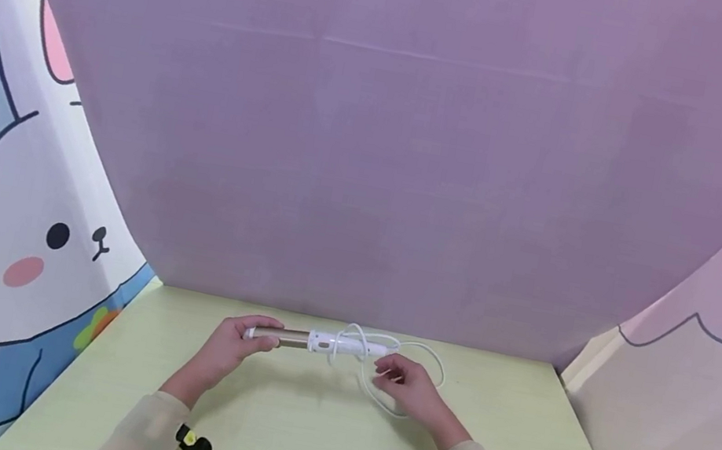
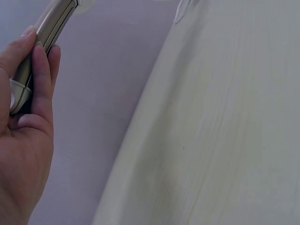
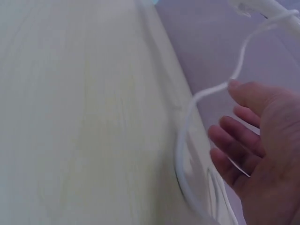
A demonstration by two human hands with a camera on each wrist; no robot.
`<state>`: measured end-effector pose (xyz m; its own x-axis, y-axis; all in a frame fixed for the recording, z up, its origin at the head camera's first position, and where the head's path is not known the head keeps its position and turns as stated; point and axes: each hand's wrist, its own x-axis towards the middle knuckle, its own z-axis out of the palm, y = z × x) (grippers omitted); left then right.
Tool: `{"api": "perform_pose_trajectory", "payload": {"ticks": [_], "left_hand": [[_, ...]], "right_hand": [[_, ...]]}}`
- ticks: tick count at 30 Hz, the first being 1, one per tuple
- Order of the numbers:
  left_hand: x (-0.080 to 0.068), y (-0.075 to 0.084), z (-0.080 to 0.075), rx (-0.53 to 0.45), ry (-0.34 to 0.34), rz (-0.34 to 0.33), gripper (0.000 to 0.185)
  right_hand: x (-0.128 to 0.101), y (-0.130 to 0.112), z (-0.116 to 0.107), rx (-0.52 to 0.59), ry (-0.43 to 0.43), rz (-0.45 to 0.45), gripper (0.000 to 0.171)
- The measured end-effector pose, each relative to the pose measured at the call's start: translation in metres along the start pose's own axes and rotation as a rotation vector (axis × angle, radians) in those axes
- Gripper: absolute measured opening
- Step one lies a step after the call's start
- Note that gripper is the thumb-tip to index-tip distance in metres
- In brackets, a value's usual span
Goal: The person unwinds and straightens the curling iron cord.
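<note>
Pale green tabletop [image 1: 311, 439] runs out to a lilac backdrop [image 1: 375, 140], with a cartoon rabbit panel [image 1: 19, 255] at my left, and I hold a curling iron [image 1: 306, 340] level just above the far part of that table. My left hand [image 1: 233, 347] is curled round the barrel's tip end: the left wrist view shows my fingers [image 2: 40, 79] wrapped over the gold barrel [image 2: 44, 28] with its white cap at my palm. From there the iron runs rightward to its white handle [image 1: 341, 345], and beyond the handle's end the white cord [image 1: 413, 361] loops loosely down onto the table. My right hand [image 1: 408, 388] sits just right of the handle and below its end, fingers loosely spread; in the right wrist view my thumb tip [image 3: 239, 89] touches the cord while a strand crosses my fingers, but I cannot tell that I actually pinch it. To my mind the work here is gathering that cord along the handle, and doing it well means keeping the iron steady and level with my left hand, so the barrel does not roll, and taking the cord between thumb and forefinger near the handle's end. I judge that even, unhurried turns laid side by side against the handle would keep the loops from tangling or kinking where the cord leaves it.
</note>
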<state>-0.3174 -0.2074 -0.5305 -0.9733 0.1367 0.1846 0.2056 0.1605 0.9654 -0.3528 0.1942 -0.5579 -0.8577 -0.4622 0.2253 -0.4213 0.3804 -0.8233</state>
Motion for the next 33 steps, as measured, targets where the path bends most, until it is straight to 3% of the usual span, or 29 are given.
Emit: {"api": "perform_pose_trajectory", "payload": {"ticks": [7,14,18,21,25,33], "left_hand": [[0.0,0.001,-0.001,-0.006,-0.002,0.007,0.035],[-0.001,0.001,-0.002,-0.004,0.002,0.007,0.036],[-0.002,0.003,-0.003,0.004,0.003,0.005,0.035],[-0.002,0.004,-0.004,0.005,-0.004,0.005,0.033],[-0.003,0.004,-0.004,0.01,-0.025,0.003,0.032],[-0.005,-0.002,-0.006,0.038,-0.072,-0.023,0.033]], "right_hand": [[0.013,0.002,0.026,0.112,0.055,-0.009,0.02],[0.015,0.008,0.036,0.219,0.074,0.015,0.021],[0.014,0.008,0.033,0.251,0.064,-0.004,0.023],[0.015,0.008,0.028,0.263,0.07,0.029,0.023],[0.017,0.005,0.02,0.283,0.112,0.079,0.021],[0.023,-0.013,-0.006,0.328,0.2,0.069,0.028]]}}
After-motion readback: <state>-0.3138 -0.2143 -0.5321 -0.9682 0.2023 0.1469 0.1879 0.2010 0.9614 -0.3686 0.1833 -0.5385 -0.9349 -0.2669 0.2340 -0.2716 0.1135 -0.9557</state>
